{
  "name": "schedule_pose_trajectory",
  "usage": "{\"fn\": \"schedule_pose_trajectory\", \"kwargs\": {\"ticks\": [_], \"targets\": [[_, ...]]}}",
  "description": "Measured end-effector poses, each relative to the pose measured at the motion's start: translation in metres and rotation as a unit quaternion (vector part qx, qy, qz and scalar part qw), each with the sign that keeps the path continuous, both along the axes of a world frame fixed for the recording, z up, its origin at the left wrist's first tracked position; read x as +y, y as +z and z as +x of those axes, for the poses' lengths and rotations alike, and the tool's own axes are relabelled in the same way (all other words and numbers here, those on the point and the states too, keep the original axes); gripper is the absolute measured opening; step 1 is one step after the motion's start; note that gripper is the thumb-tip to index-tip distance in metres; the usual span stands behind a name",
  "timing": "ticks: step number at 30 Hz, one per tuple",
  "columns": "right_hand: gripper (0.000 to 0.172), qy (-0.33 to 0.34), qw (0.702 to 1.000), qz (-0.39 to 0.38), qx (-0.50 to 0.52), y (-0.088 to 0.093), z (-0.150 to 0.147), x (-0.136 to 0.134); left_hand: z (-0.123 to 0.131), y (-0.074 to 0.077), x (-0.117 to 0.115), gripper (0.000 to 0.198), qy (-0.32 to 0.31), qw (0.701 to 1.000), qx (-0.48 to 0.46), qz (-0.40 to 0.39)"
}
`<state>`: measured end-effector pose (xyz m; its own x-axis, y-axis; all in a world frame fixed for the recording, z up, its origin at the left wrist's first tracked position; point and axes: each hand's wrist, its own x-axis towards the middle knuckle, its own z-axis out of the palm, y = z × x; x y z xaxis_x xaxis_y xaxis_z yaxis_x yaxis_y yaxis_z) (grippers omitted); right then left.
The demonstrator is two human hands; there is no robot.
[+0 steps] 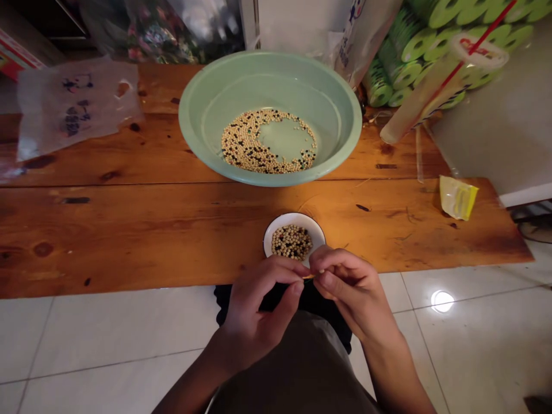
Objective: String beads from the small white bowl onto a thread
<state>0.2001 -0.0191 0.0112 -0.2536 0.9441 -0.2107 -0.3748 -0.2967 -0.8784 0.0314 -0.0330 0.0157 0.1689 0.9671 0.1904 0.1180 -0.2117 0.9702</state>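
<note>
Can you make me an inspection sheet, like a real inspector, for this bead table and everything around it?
Surface: brown wooden table with dark knots and marks.
Job's things: green basin holding many pale and dark beads; small white bowl near the front edge, holding more.
Clutter: plastic bag at left; tall cup with red straw and yellowish packet at right.
Grippers: two bare hands, fingertips close together; right hand seems to pinch something tiny and pale; left hand's hold is unclear.
Cables: nothing seen for sure; dark shapes at the right edge are unclear.
Surroundings: green rolls behind; pale tiled floor.
</note>
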Motion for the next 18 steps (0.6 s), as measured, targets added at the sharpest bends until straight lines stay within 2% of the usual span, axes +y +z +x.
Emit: {"fn": "schedule_pose_trajectory", "kwargs": {"ticks": [9,18], "targets": [[0.008,-0.006,1.000,-0.013,-0.012,-0.0009,-0.0016,0.0031,0.0008,-0.0015,0.0032,0.021,0.007,1.000,-0.007,-0.002],[0.016,0.026,0.999,0.020,-0.037,-0.0004,-0.0001,0.0074,-0.0005,-0.0017,0.0065,0.021,-0.002,1.000,0.001,0.001]]}}
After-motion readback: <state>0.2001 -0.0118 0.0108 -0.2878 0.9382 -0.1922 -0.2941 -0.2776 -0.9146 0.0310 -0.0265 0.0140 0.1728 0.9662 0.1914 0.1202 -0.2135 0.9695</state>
